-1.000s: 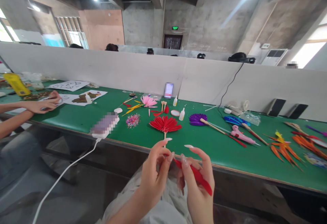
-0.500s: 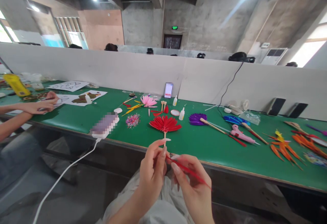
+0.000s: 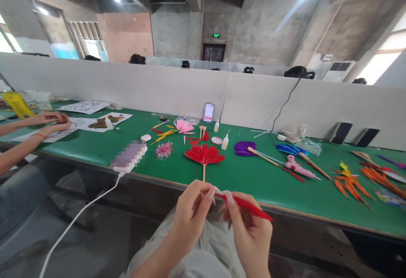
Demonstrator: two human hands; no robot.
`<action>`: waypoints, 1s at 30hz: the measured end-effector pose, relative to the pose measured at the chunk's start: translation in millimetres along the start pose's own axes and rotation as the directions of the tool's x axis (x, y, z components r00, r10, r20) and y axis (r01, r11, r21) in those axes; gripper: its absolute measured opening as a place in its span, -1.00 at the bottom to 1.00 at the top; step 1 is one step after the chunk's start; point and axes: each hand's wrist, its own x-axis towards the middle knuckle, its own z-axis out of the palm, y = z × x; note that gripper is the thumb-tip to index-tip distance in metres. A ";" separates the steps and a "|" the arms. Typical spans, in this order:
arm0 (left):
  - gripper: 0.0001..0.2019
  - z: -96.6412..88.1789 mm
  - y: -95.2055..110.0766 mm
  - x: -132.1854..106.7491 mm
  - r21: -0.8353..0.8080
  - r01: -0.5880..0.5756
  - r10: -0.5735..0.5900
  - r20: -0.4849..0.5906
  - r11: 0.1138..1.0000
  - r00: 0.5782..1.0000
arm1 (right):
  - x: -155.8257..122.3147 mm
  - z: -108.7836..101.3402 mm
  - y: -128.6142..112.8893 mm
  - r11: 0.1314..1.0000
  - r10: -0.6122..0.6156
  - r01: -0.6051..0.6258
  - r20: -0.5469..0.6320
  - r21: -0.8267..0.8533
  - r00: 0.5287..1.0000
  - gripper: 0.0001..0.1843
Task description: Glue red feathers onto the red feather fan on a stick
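Observation:
Both my hands are held together over my lap, just in front of the green table's (image 3: 253,180) near edge. My right hand (image 3: 250,231) pinches a long red feather (image 3: 250,205) that points to the right. My left hand (image 3: 192,214) has its fingers curled and pinched at the feather's left tip. Straight ahead on the table lies a red feather fan (image 3: 204,154) on a wooden stick.
A pixelated device (image 3: 129,156) with a white cable (image 3: 79,214) sits at the near left. Further along the table lie a purple fan (image 3: 243,147), a pink glue gun (image 3: 298,169) and orange feathers (image 3: 352,187). Another person's hands (image 3: 52,122) work over paper at the left. A white partition (image 3: 190,89) backs the table.
My hands have dropped a little and closed tighter together. The red feather has turned from slanting down-right to nearly level. The person's hands at the left have shifted over the paper.

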 end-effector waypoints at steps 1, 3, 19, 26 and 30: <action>-0.78 -0.9 -0.2 0.7 0.039 -0.025 0.024 0.012 0.999 1.000 | 1.1 -1.1 0.1 1.000 0.002 -0.002 0.005 -0.006 1.000 -0.83; -0.80 -3.1 -1.1 2.2 0.083 -0.070 0.068 0.026 0.994 0.997 | 4.8 -5.6 1.8 1.000 0.005 -0.004 0.035 -0.027 0.999 -0.82; -0.93 -19.8 9.6 -3.8 0.104 -0.251 0.146 0.580 0.962 0.802 | 21.3 -58.2 6.0 0.934 -0.184 0.324 0.577 -0.149 0.796 -0.89; -0.93 -22.1 12.5 -6.0 0.156 -0.353 0.177 0.642 0.923 0.746 | 22.9 -60.5 0.2 0.910 -0.174 0.374 0.658 -0.176 0.732 -0.85; -0.91 -20.8 13.4 -5.3 0.125 -0.400 0.257 0.589 0.908 0.766 | 22.2 -60.1 1.3 0.936 -0.184 0.331 0.629 -0.124 0.755 -0.85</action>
